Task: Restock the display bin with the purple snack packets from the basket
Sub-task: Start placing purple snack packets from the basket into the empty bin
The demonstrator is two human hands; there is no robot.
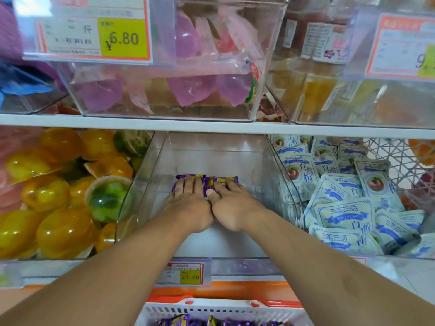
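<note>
On the left of the lower shelf I see a clear bin of yellow and green jelly cups (58, 196). Next to it, in the middle, is the clear display bin (146, 175) — both my arms reach into it. My left hand (188, 203) lies flat, fingers straight, pressing on purple snack packets (207, 181) lying on the bin floor toward its far end. My right hand (231, 203) sits just beside it, thumbs nearly touching, its fingers also straight and spread on the packets. To the right is a bin of white-and-blue plum packets (348, 203). Below the middle bin hangs a yellow price tag (186, 274) reading 23.60. Nearest to me, at the bottom edge, a white basket (211, 310) with orange handles holds more purple packets (188, 322).
</note>
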